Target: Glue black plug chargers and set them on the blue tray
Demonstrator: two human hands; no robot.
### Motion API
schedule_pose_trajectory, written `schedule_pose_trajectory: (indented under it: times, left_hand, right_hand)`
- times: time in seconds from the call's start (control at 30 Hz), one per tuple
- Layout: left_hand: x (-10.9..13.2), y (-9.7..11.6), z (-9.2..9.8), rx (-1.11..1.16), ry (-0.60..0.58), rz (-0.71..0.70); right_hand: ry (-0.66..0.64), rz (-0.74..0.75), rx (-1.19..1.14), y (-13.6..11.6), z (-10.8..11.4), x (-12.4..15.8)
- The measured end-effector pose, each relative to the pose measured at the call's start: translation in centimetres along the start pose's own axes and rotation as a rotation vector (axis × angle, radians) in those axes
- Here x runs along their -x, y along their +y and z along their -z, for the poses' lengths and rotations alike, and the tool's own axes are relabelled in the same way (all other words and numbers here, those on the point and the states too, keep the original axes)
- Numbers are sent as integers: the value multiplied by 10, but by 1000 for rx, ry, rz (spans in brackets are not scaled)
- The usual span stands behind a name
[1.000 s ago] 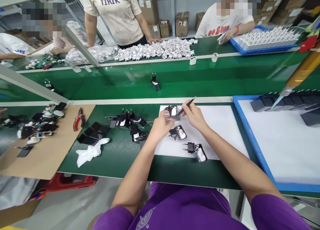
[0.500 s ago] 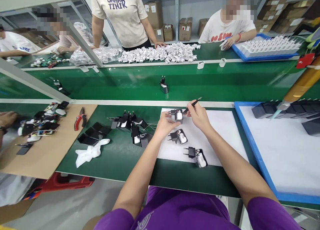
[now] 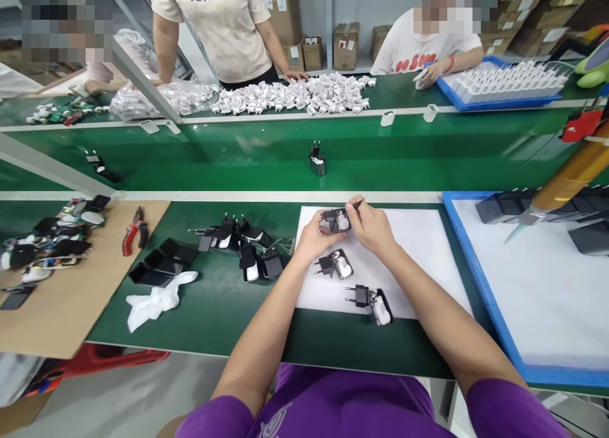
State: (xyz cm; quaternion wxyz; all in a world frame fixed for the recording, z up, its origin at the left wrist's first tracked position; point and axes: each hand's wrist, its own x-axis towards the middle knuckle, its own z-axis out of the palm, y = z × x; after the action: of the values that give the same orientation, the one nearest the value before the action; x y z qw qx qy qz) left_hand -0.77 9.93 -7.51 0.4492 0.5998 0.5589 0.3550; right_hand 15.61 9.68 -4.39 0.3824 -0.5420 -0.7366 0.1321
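Observation:
My left hand [image 3: 314, 237] grips an open black charger housing [image 3: 336, 220] over a white sheet [image 3: 423, 260] on the green bench. My right hand [image 3: 372, 225] pinches thin black tweezers [image 3: 358, 203], tip down into the housing. Two more open black chargers lie on the sheet just below: one [image 3: 335, 264] under my left hand, another [image 3: 375, 301] near the sheet's front edge.
A pile of black charger parts [image 3: 242, 244], a white rag [image 3: 155, 301] and red pliers [image 3: 132, 231] lie to the left. A lone charger [image 3: 316, 160] rides the conveyor. A blue-edged tray [image 3: 533, 279] is at right. Other people work at white plugs [image 3: 295, 97] across the belt.
The tweezers have tipped down from pointing up and right to poking into the housing. The conveyor charger drifted slightly right. My hands stay over the sheet.

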Motion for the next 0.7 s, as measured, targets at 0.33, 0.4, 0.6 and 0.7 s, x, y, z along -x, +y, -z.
schedule_pose_trajectory:
  times: [0.33, 0.4, 0.6, 0.7]
  left_hand:
    - [2, 2, -1, -8, -15, -56]
    - [3, 4, -1, 5, -13, -52]
    - [6, 10, -1, 31, -24, -35]
    - [7, 11, -1, 12, -28, -46]
  right_hand:
    - [-53, 16, -186, 9, 0, 1]
    - [-59, 16, -212, 9, -1, 2]
    - [-55, 15, -250, 5, -2, 4]
    - [-56, 30, -250, 4, -2, 4]
